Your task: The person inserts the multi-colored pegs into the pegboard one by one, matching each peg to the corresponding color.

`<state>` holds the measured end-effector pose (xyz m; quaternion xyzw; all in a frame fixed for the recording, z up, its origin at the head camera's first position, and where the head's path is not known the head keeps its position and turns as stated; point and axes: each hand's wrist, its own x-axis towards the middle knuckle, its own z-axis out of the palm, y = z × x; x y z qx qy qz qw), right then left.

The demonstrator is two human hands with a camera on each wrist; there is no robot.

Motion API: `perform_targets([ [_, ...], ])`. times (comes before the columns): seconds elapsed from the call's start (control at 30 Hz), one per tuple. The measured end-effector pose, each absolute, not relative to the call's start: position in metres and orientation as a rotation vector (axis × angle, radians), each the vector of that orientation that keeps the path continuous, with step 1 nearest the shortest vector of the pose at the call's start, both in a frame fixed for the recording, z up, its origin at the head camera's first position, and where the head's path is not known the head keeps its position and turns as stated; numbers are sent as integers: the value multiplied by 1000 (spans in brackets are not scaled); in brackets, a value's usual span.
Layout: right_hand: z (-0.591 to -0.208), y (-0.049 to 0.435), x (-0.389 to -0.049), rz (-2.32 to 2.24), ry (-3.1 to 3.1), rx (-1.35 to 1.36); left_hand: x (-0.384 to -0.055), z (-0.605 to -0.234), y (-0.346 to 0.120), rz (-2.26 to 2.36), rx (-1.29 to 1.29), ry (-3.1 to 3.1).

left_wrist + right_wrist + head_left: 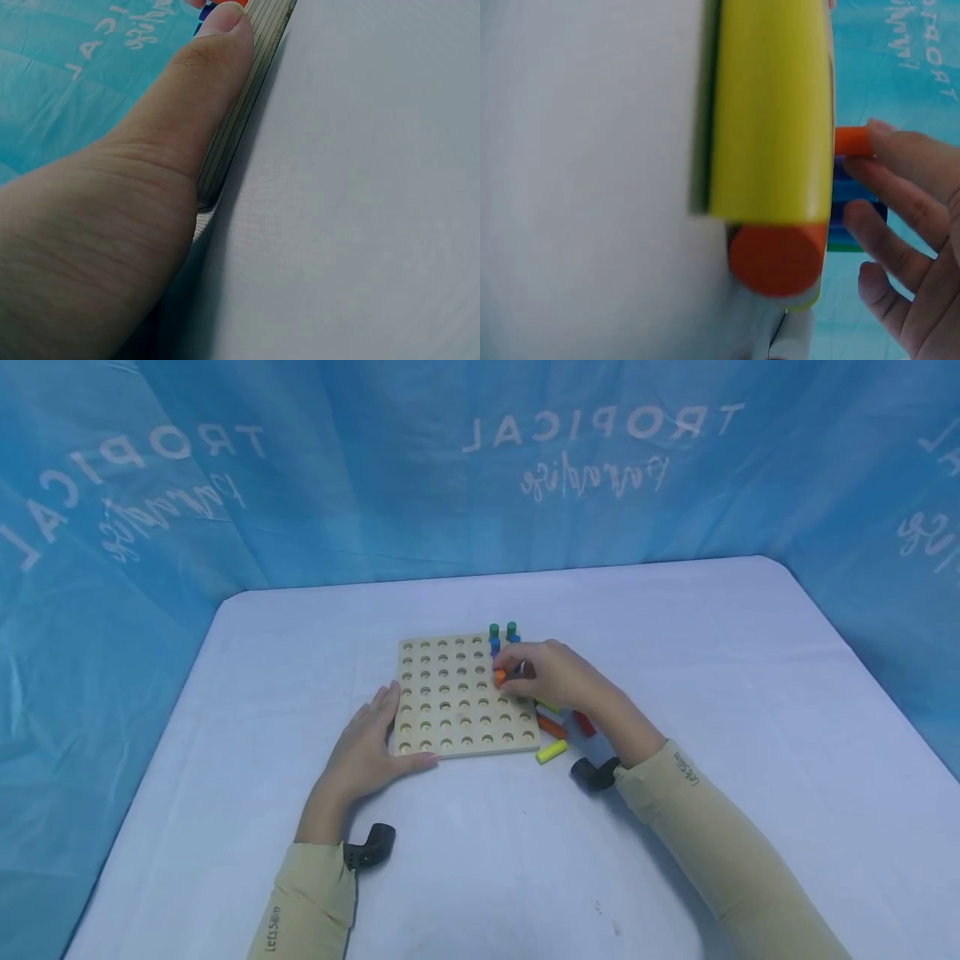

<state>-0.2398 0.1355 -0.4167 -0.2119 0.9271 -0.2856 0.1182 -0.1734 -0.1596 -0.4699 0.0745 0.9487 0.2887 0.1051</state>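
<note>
A pale wooden pegboard (453, 702) with rows of round holes lies on the table. My left hand (363, 756) steadies its near left corner, with straight fingers along the left side and the thumb (217, 82) against the front edge. Over the right part of the board, my right hand (558, 672) pinches an upright orange peg (500, 677) between thumb and fingers. Whether that peg is seated in a hole I cannot tell. Behind it stand green pegs (494, 631) and blue pegs (495, 646), with purple ones partly hidden by the fingers.
Loose pegs lie right of the board: a yellow peg (552, 752), an orange peg (552, 727), a red peg (583, 724) and others partly under the right hand. A white cloth (480, 843) covers the table. Blue printed curtains (420, 468) hang behind it.
</note>
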Motion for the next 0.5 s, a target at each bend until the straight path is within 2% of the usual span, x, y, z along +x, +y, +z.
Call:
perform_targets([
  [0.2, -410, 146, -237, -909, 2726, -558, -173, -469, -159, 847, 209, 2793],
  [0.5, -406, 171, -233, -1041, 2727, -622, -172, -469, -159, 836, 207, 2791],
])
